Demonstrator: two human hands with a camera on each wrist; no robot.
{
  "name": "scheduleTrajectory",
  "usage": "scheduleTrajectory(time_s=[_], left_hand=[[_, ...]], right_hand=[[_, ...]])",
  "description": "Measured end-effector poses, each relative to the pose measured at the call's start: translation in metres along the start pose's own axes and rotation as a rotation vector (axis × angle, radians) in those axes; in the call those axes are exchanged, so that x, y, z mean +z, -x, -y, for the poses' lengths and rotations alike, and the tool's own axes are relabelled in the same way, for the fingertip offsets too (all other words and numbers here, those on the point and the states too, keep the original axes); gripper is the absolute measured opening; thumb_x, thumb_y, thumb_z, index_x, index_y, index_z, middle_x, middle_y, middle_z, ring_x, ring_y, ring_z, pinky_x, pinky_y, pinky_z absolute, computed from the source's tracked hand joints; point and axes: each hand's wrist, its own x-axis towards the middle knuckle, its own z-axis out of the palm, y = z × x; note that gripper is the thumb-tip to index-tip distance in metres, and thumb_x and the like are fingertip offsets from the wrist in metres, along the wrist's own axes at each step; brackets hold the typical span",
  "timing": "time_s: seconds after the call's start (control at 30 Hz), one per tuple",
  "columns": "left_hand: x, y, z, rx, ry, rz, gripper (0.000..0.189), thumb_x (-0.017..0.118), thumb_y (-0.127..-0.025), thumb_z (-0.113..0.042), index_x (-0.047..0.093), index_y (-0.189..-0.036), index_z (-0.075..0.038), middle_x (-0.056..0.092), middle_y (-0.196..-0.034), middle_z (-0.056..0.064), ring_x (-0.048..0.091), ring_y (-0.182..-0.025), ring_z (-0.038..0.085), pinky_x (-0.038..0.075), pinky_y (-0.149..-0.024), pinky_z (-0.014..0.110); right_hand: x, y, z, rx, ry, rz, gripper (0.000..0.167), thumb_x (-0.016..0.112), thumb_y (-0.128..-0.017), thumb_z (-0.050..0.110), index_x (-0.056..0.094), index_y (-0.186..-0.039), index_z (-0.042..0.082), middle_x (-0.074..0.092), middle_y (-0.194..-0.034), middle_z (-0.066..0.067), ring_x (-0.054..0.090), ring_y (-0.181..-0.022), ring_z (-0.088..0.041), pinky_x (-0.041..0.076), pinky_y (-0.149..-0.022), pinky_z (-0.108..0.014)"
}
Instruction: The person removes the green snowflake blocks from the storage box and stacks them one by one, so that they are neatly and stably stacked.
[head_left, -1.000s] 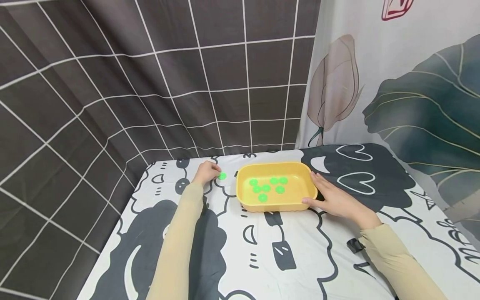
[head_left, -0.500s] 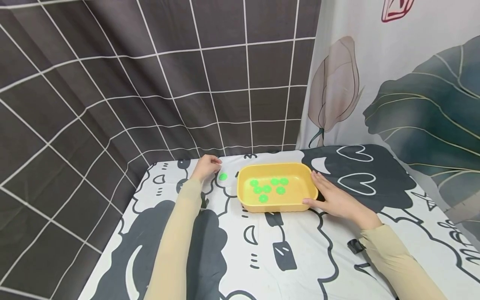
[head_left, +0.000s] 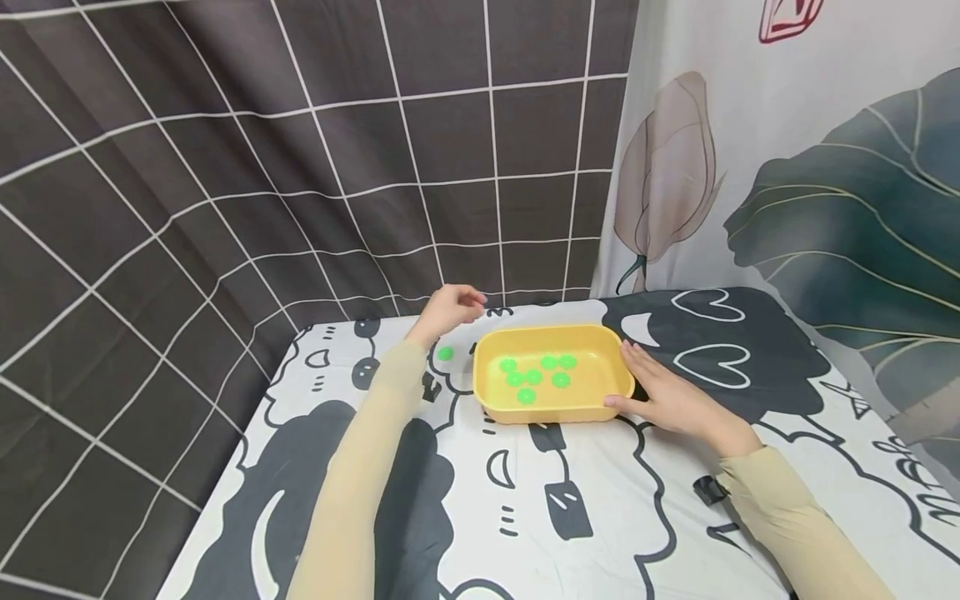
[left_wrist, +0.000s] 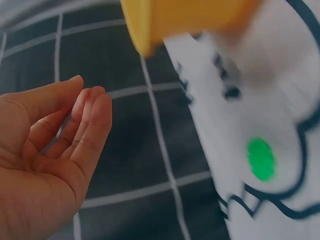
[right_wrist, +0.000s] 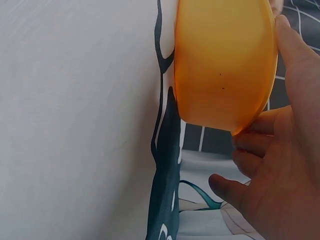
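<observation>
My left hand point(head_left: 450, 310) is raised over the back edge of the bed-like surface, just beyond the left end of a yellow plastic bin point(head_left: 551, 412). Its fingers are loosely bent and hold nothing, as the left wrist view of the hand point(left_wrist: 65, 130) shows. Below it, a small green scalloped disc point(head_left: 446, 353) lies on the cloth; the left wrist view has the same green disc point(left_wrist: 261, 159) blurred. My right hand point(head_left: 667, 396) holds the bin's right end, thumb at the near corner and fingers at the far one. Several green discs point(head_left: 561, 380) lie flat inside the bin.
A white cloth with black cartoon prints point(head_left: 510, 467) covers the surface. Behind it hangs a dark grid-patterned curtain point(head_left: 450, 208), and at the right a white curtain with a flower and leaf print point(head_left: 667, 167).
My left hand has moved away from the loose green disc, up and to the right toward the bin. The disc stays on the cloth. My right hand and the bin have not moved.
</observation>
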Motion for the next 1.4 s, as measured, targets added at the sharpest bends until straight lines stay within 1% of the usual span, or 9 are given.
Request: scheduleTrajectory(time_s=[0.17, 0.37, 0.5, 0.67, 0.83, 0.93, 1.07, 1.23, 1.4], left_hand=[[0.013, -0.005, -0.029, 0.072, -0.053, 0.054, 0.019, 0.069, -0.092, -0.008, 0.072, -0.111, -0.005, 0.072, -0.097, 0.007, 0.068, -0.089, 0.019, 0.056, -0.083, 0.028], [0.027, -0.013, -0.056, 0.157, -0.084, 0.123, 0.019, 0.071, -0.092, -0.008, 0.072, -0.11, -0.005, 0.072, -0.095, 0.005, 0.068, -0.085, 0.016, 0.055, -0.077, 0.025], [0.039, -0.02, -0.07, 0.209, -0.112, 0.166, 0.019, 0.071, -0.092, -0.007, 0.072, -0.11, -0.005, 0.072, -0.096, 0.003, 0.066, -0.087, 0.014, 0.053, -0.078, 0.023], [0.058, -0.025, -0.08, 0.244, -0.169, 0.228, 0.019, 0.07, -0.092, -0.007, 0.072, -0.111, -0.006, 0.072, -0.096, 0.003, 0.066, -0.088, 0.012, 0.05, -0.08, 0.019], [0.077, -0.027, -0.086, 0.281, -0.244, 0.296, 0.02, 0.069, -0.092, -0.007, 0.073, -0.112, -0.007, 0.072, -0.098, 0.002, 0.064, -0.089, 0.012, 0.049, -0.077, 0.018], [0.087, -0.029, -0.086, 0.308, -0.275, 0.334, 0.023, 0.069, -0.091, -0.006, 0.073, -0.114, -0.004, 0.072, -0.098, 0.004, 0.064, -0.089, 0.013, 0.048, -0.076, 0.018], [0.1, -0.034, -0.082, 0.343, -0.321, 0.381, 0.027, 0.067, -0.09, -0.004, 0.071, -0.116, 0.0, 0.072, -0.101, 0.007, 0.064, -0.092, 0.015, 0.047, -0.079, 0.018], [0.114, -0.038, -0.076, 0.368, -0.406, 0.427, 0.028, 0.067, -0.089, -0.001, 0.071, -0.117, -0.003, 0.072, -0.105, 0.009, 0.063, -0.096, 0.016, 0.046, -0.084, 0.019], [0.125, -0.038, -0.072, 0.374, -0.464, 0.476, 0.031, 0.068, -0.089, -0.002, 0.07, -0.12, -0.004, 0.071, -0.11, 0.009, 0.062, -0.102, 0.016, 0.046, -0.089, 0.019]], right_hand=[[0.0, -0.001, -0.002, 0.0, 0.006, -0.003, 0.108, 0.06, -0.089, 0.069, 0.016, -0.158, -0.002, 0.014, -0.165, -0.022, 0.012, -0.151, -0.041, 0.021, -0.116, -0.062], [0.001, -0.001, -0.001, -0.004, 0.005, -0.002, 0.108, 0.059, -0.089, 0.069, 0.016, -0.158, -0.002, 0.014, -0.165, -0.022, 0.012, -0.151, -0.041, 0.021, -0.116, -0.062], [0.0, -0.001, -0.002, -0.001, 0.003, -0.008, 0.109, 0.059, -0.089, 0.069, 0.016, -0.158, -0.002, 0.014, -0.165, -0.022, 0.012, -0.151, -0.041, 0.021, -0.116, -0.062], [0.001, -0.001, -0.001, 0.005, 0.008, -0.002, 0.109, 0.058, -0.089, 0.07, 0.015, -0.159, -0.002, 0.014, -0.165, -0.022, 0.013, -0.151, -0.041, 0.021, -0.116, -0.062], [0.002, 0.0, -0.002, 0.001, 0.016, -0.009, 0.108, 0.058, -0.089, 0.07, 0.017, -0.158, -0.002, 0.015, -0.165, -0.022, 0.013, -0.151, -0.041, 0.021, -0.117, -0.06], [0.002, 0.001, -0.002, -0.009, 0.008, -0.013, 0.108, 0.059, -0.089, 0.069, 0.018, -0.158, -0.002, 0.015, -0.165, -0.022, 0.013, -0.151, -0.041, 0.021, -0.117, -0.06], [0.002, 0.001, -0.001, -0.015, 0.001, -0.018, 0.107, 0.06, -0.089, 0.068, 0.018, -0.158, -0.002, 0.015, -0.165, -0.022, 0.014, -0.151, -0.041, 0.021, -0.117, -0.06], [0.003, 0.0, 0.0, -0.018, 0.0, -0.014, 0.107, 0.059, -0.089, 0.069, 0.018, -0.158, -0.002, 0.015, -0.165, -0.021, 0.014, -0.152, -0.04, 0.021, -0.117, -0.058], [0.003, 0.002, -0.002, -0.011, 0.006, -0.018, 0.107, 0.059, -0.089, 0.069, 0.019, -0.158, -0.001, 0.016, -0.165, -0.02, 0.015, -0.151, -0.039, 0.022, -0.117, -0.058]])
